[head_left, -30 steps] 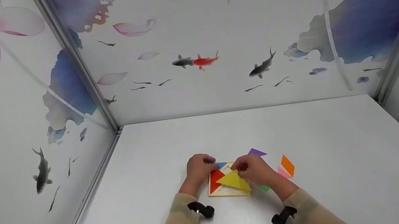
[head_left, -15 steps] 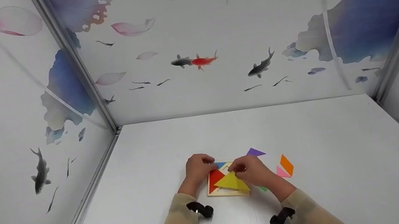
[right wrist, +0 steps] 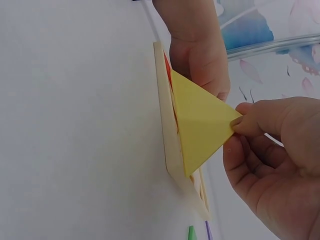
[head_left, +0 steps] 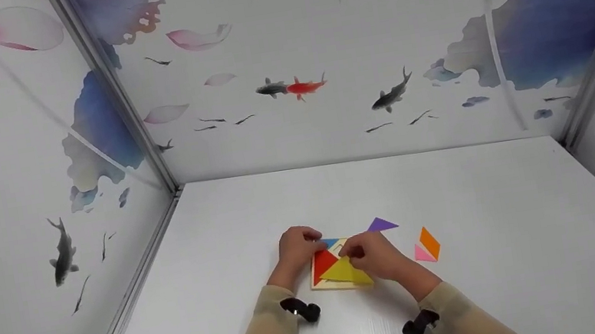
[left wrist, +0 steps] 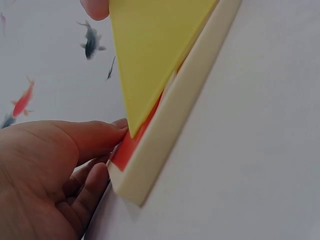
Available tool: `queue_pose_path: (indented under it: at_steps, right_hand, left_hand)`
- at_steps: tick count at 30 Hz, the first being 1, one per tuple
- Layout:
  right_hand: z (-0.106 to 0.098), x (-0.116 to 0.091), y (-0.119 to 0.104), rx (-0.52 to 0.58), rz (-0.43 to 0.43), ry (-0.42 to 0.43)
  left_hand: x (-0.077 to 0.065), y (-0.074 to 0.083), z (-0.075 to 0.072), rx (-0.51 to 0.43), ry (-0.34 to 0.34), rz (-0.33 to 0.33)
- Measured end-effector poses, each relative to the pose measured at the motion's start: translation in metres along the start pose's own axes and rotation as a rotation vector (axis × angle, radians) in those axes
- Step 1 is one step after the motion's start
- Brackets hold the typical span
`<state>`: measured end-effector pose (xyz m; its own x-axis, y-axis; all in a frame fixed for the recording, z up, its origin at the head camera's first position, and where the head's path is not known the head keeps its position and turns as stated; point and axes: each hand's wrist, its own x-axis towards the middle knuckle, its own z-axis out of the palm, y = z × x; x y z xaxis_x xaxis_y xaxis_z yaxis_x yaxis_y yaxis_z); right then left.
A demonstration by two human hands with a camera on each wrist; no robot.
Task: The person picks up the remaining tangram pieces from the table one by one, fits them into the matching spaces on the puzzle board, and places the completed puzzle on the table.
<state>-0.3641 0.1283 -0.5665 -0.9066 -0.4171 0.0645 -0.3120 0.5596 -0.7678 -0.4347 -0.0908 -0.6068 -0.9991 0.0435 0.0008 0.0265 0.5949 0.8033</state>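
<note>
A square wooden tangram tray [head_left: 331, 288] lies on the table, with a red triangle [head_left: 321, 265] and a blue piece [head_left: 330, 242] inside it. My left hand [head_left: 297, 250] grips the tray's left side, its thumb at the edge, as the left wrist view shows. Between thumb and fingertips, my right hand [head_left: 374, 255] pinches one corner of a large yellow triangle [right wrist: 202, 122]. This triangle is tilted: its long edge is down at the tray's near rim and the pinched corner is raised. It covers part of the tray and of the red triangle.
Beyond the right hand lies a purple triangle [head_left: 382, 224]. An orange parallelogram [head_left: 430, 244] and a pink triangle [head_left: 423, 254] lie to its right. The right wrist view catches a bit of a green piece [right wrist: 191, 234] beside the tray. White printed panels enclose the table [head_left: 486, 191].
The right hand has shifted slightly left with the yellow triangle, then stays nearly still. The green piece is now hidden in the head view. The left hand keeps its place on the tray.
</note>
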Motion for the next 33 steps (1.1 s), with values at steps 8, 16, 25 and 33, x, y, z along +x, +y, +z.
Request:
queue_pose_path:
  at_steps: [8,16,25,33]
  right_hand:
    - [0.006,-0.003,-0.002,-0.032,-0.052,-0.011]
    - [0.007,-0.002,-0.006,-0.081,-0.096,-0.013]
    - [0.004,0.001,-0.011,-0.112,-0.138,0.007]
    - [0.008,-0.003,-0.011,-0.127,-0.165,-0.001]
  left_hand:
    - [-0.001,-0.008,0.002,0.003,0.000,-0.014]
    - [0.000,-0.008,0.001,0.005,-0.007,-0.021]
    - [0.004,0.001,-0.002,0.008,0.001,0.003]
    - [0.000,0.001,0.000,0.032,-0.008,0.020]
